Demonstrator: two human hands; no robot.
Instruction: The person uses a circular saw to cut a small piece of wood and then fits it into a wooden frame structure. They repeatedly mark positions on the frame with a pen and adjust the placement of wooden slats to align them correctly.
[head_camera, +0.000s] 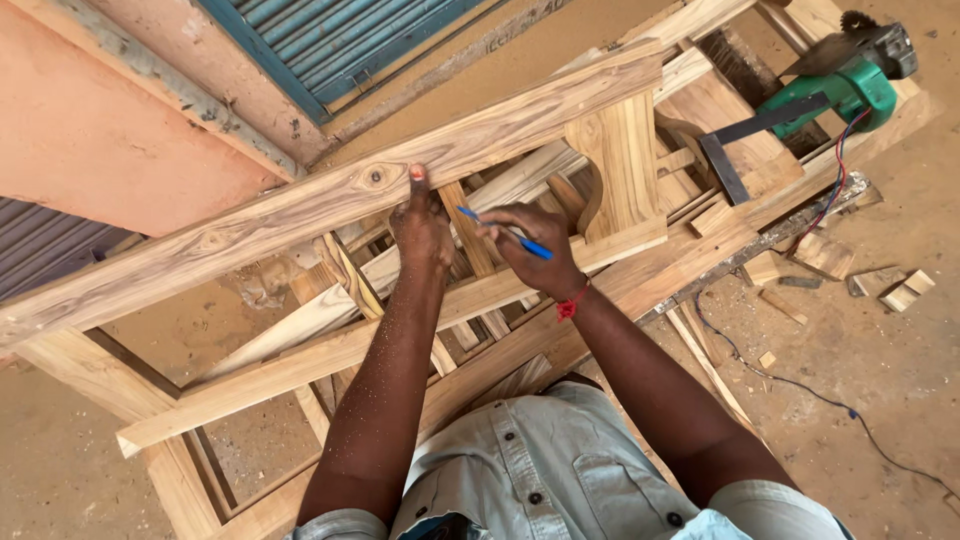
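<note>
A long light wooden plank (300, 205) with a dark knot lies diagonally across a workbench of stacked timber. My left hand (422, 225) presses on the plank's near edge, thumb pointing up beside the knot. My right hand (530, 245), with a red thread at the wrist, holds a blue pen (505, 233) whose tip points left toward my left hand. A second plank (330, 350) runs parallel below, under my forearms.
A green power tool (850, 85) and a metal try square (745, 140) rest on timber at the upper right, with a cable (800, 390) trailing over the sandy ground. Wood offcuts (905, 290) lie at the right. A blue shutter (340, 40) and a pink wall (90, 130) stand behind.
</note>
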